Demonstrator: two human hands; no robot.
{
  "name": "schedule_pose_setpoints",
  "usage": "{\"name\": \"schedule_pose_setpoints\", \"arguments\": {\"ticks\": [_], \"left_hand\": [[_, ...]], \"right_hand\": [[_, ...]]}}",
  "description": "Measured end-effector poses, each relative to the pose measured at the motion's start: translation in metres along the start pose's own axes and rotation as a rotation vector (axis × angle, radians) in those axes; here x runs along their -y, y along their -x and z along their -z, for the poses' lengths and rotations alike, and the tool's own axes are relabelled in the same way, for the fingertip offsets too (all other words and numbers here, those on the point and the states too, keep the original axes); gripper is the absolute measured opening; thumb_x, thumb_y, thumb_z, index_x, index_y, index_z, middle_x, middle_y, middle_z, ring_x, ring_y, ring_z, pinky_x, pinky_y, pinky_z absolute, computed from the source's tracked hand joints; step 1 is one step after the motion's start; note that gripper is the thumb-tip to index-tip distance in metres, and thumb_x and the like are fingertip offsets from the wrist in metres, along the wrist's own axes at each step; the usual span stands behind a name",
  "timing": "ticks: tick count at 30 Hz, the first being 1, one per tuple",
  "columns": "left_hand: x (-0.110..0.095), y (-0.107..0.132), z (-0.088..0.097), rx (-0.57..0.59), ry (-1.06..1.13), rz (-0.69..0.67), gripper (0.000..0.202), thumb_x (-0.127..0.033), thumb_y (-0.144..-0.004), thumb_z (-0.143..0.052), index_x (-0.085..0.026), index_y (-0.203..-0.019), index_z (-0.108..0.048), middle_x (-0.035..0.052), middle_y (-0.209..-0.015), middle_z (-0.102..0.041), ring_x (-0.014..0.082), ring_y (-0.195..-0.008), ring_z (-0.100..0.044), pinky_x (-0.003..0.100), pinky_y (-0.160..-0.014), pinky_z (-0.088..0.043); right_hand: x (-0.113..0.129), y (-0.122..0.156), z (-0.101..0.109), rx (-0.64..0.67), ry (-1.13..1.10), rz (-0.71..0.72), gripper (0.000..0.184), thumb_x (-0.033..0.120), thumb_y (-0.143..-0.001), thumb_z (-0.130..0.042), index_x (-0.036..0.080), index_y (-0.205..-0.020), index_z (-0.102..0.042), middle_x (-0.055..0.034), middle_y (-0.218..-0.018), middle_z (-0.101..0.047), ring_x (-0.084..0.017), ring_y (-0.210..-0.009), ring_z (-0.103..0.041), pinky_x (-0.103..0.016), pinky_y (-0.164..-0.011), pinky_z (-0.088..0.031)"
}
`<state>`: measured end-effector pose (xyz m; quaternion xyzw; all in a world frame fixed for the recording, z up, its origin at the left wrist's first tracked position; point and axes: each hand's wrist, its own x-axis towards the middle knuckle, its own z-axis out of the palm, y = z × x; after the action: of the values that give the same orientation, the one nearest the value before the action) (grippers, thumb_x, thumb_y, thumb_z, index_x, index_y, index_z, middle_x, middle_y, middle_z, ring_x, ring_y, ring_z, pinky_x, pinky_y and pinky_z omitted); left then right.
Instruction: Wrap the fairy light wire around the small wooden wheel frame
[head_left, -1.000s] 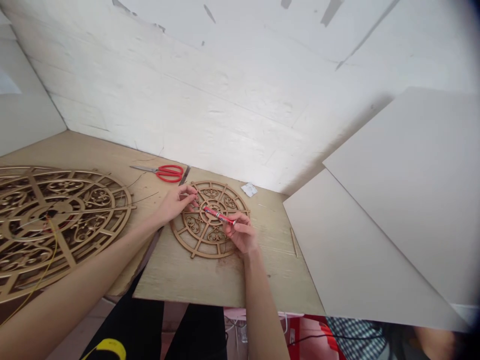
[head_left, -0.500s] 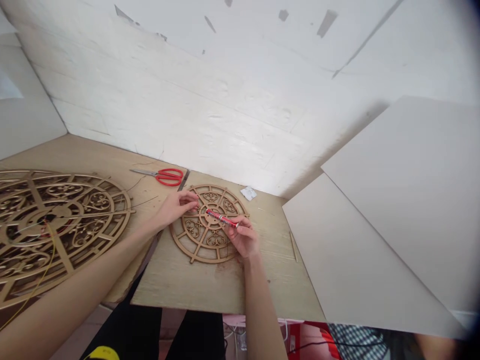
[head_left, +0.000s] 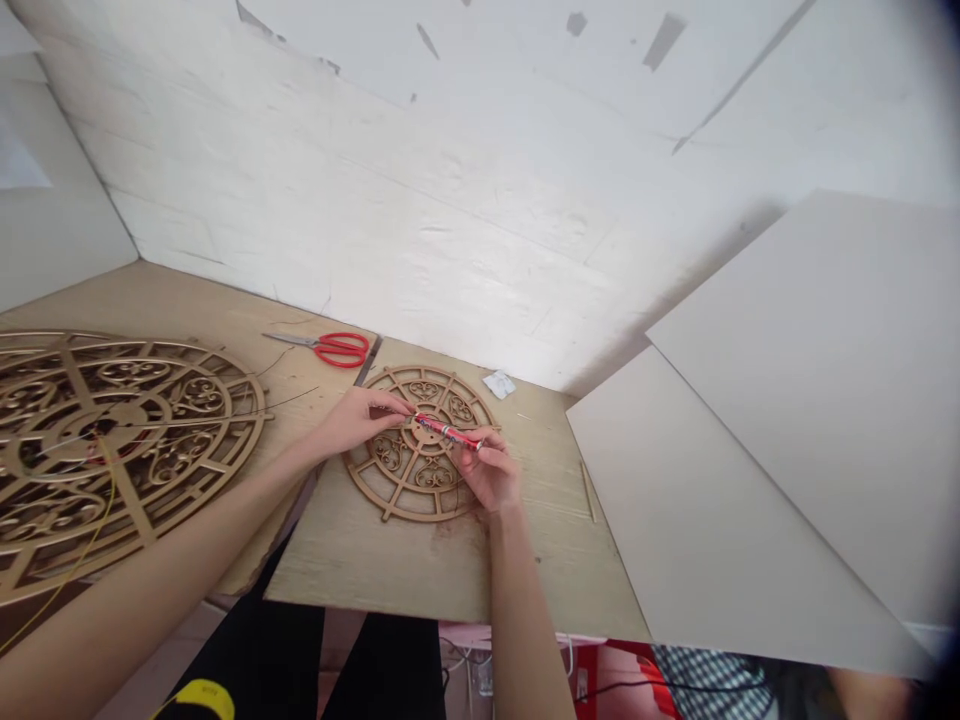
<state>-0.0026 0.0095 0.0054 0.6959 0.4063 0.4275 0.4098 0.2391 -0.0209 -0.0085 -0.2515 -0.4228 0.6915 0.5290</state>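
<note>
My right hand grips a red stick with dark lettering and pale bands at its middle and end. It looks like two batteries set end to end. My left hand is pinched at the stick's left end; whether a thin wire is also between the fingertips I cannot tell. Beneath both hands lies a small round gold-brown lattice wheel with scrollwork panels, flat on the wooden board. A thin dark wire hangs near my right fingers.
Larger scrollwork wheels are stacked at the left, with loose wires at their hub. Red-handled scissors lie near the wall. A crumpled white scrap is behind the small wheel. White panels lean along the right side.
My left hand has moved right, its fingertips closing at the left end of the red stick. My right hand holds the stick almost in the same place. The view has shifted slightly.
</note>
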Motion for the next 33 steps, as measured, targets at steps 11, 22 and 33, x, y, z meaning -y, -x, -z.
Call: {"name": "schedule_pose_setpoints", "arguments": {"ticks": [11, 22, 33], "left_hand": [[0.003, -0.003, -0.001, -0.244, 0.113, 0.028, 0.030, -0.051, -0.074, -0.071, -0.022, -0.081, -0.076, 0.0066, -0.083, -0.074, 0.0221, -0.077, -0.065, 0.034, -0.075, -0.052], [0.004, -0.002, -0.007, -0.265, 0.490, 0.260, 0.038, -0.050, -0.060, -0.083, -0.018, -0.078, -0.072, 0.0029, -0.072, -0.066, 0.0133, -0.060, -0.057, 0.026, -0.059, -0.047], [0.002, -0.001, -0.012, -0.224, 0.470, 0.263, 0.029, -0.040, -0.066, -0.080, -0.016, -0.077, -0.069, 0.0051, -0.071, -0.069, 0.0194, -0.065, -0.066, 0.038, -0.070, -0.058]], "right_hand": [[-0.001, 0.000, 0.001, 0.050, -0.003, 0.019, 0.013, 0.023, -0.065, -0.073, 0.024, -0.078, -0.074, 0.0020, -0.057, -0.063, -0.011, -0.052, -0.052, -0.022, -0.048, -0.039], [0.001, 0.001, -0.002, 0.045, 0.024, 0.037, 0.013, 0.025, -0.065, -0.072, 0.023, -0.078, -0.072, 0.0021, -0.056, -0.059, -0.012, -0.051, -0.046, -0.026, -0.051, -0.032], [0.002, 0.001, -0.002, 0.053, -0.056, 0.078, 0.011, 0.025, -0.065, -0.072, 0.024, -0.076, -0.072, 0.0040, -0.056, -0.055, -0.010, -0.052, -0.043, -0.026, -0.054, -0.034]]}}
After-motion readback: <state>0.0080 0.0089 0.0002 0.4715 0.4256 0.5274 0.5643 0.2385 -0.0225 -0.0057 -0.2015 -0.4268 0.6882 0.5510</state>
